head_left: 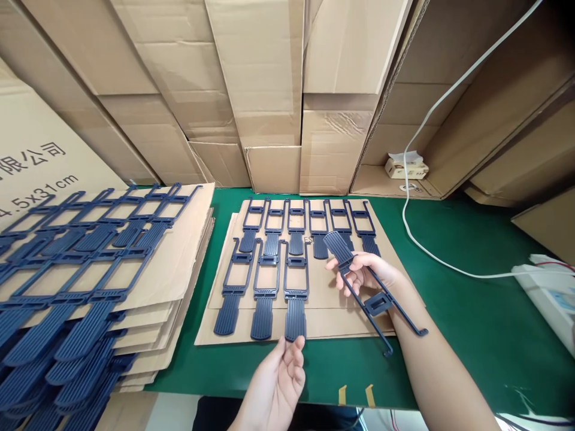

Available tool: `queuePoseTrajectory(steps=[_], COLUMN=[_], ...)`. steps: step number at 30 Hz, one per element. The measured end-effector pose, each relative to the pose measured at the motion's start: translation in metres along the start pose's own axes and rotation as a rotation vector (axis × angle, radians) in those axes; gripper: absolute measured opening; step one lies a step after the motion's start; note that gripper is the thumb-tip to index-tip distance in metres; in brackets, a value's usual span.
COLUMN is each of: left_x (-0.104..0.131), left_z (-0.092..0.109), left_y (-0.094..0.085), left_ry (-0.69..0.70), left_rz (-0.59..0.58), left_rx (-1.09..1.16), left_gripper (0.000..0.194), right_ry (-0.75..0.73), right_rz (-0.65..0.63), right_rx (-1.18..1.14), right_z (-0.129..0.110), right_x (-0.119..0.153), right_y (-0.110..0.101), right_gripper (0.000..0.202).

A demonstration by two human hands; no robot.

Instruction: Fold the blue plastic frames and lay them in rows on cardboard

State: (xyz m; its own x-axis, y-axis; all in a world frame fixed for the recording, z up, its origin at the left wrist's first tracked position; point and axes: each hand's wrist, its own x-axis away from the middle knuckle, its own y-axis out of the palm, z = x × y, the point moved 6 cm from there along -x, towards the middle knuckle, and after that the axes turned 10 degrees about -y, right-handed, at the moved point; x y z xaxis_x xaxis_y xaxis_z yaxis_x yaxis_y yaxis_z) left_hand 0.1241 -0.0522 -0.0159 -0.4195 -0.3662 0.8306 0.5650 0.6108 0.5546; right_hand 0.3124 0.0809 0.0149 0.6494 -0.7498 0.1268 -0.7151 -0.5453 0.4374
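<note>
Can read "限公司" and "4.5x31cm" on the box (40,120) at far left, and "ES", partly covered, on the sheet (332,320). Can count six brackets in the far row (295,242) on that sheet, three in the near row (261,317); cannot count the overlapping pile (85,332) at left. Pinching one more bracket (369,306) between thumb and fingers of the right hand (380,266), tilted, above the sheet's right part. Touching the near row's rightmost paddle (295,317) at its tip with the left hand (282,380); cannot tell pinching from mere touching there. Showing two yellow tapes (342,395) at the table's (449,323) front edge.
</note>
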Motion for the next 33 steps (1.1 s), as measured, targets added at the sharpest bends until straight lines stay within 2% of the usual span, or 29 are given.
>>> queuePoseTrajectory(steps=[8, 12, 15, 17, 19, 22, 24, 26, 28, 30, 33], left_x=[0.009, 0.002, 0.002, 0.008, 0.017, 0.028, 0.034, 0.037, 0.035, 0.031, 0.024], left_z=[-0.004, -0.011, -0.027, -0.033, -0.033, -0.032, -0.038, -0.043, -0.043, -0.037, -0.017], left_y=[-0.004, -0.009, -0.005, 0.0, 0.007, 0.02, 0.033, 0.05, 0.066, 0.076, 0.085], left_ry=[-0.13, -0.203, -0.392, -0.46, -0.423, -0.361, -0.357, -0.306, -0.196, -0.094, 0.066], left_rz=[-0.142, -0.205, -0.405, -0.554, -0.616, -0.593, -0.622, -0.698, -0.742, -0.711, -0.586], left_rx=[0.052, 0.007, -0.12, -0.232, -0.329, -0.471, -0.567, -0.615, -0.58, -0.55, -0.638], left_gripper=[0.022, 0.029, 0.032, 0.034, 0.034, 0.039, 0.045, 0.049, 0.049, 0.045, 0.042], right_ry=[-0.03, -0.117, -0.209, -0.296, -0.416, -0.733, -1.008, -1.219, -1.31, -1.331, -1.26], right_rz=[0.064, 0.226, 0.391, 0.45, 0.499, 0.642, 0.735, 0.803, 0.908, 0.994, 0.939], right_rx=[-0.011, -0.041, -0.065, -0.074, -0.056, 0.018, 0.099, 0.216, 0.366, 0.545, 0.863], right_z=[-0.003, -0.02, -0.04, -0.054, -0.067, -0.081, -0.081, -0.07, -0.051, -0.032, -0.01], right_x=[0.0, 0.0, 0.005, 0.01, 0.016, 0.031, 0.046, 0.059, 0.069, 0.077, 0.082], right_y=[0.005, 0.001, 0.001, 0.009, 0.022, 0.049, 0.077, 0.108, 0.135, 0.152, 0.159], right_gripper=[0.051, 0.056, 0.058, 0.056, 0.052, 0.039, 0.026, 0.017, 0.016, 0.019, 0.023])
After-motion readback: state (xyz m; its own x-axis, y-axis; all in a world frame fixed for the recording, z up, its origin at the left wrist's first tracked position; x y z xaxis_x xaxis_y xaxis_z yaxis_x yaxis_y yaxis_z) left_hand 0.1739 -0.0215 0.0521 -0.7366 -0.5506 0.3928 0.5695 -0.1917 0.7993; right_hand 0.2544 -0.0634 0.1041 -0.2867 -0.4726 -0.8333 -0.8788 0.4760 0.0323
